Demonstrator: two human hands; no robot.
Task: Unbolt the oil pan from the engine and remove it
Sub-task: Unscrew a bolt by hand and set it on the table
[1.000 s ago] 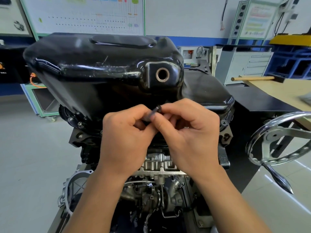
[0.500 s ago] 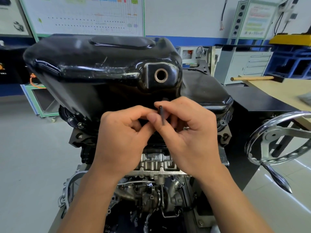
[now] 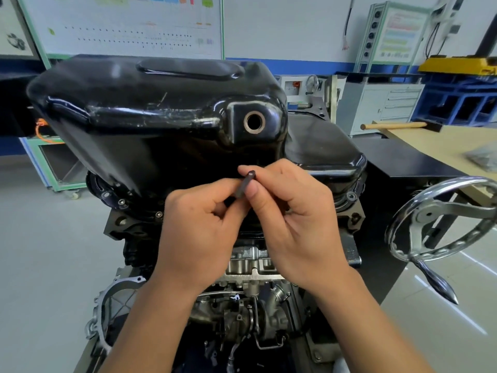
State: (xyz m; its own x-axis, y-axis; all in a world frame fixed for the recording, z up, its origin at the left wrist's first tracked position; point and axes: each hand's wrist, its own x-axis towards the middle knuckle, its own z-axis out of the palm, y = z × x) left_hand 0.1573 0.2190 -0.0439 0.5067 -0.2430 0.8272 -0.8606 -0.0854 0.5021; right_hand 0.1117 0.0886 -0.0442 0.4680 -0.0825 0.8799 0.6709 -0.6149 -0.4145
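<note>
The black oil pan (image 3: pixel 161 109) sits on top of the upturned engine (image 3: pixel 250 313), its rim seated all the way round as far as I can see, so it has not been lifted off. The drain hole (image 3: pixel 254 122) on its near face is open, with no plug in it. Along the rim at the near left, several bolts (image 3: pixel 122 202) are in place, and another shows at the right corner; those have yet to come out.

Just in front of the pan, the left hand (image 3: pixel 196 232) and right hand (image 3: pixel 298 219) meet, and the fingers of both pinch a small dark rod (image 3: pixel 246 184) between them. I cannot tell whether it is a bolt already taken out or a bit for a tool. No wrench is on the pan.

I judge the job to be at an early stage: most of the unbolting remains, and then the lift.

To the right stand a shiny handwheel (image 3: pixel 441 219) and a table (image 3: pixel 443 146).
</note>
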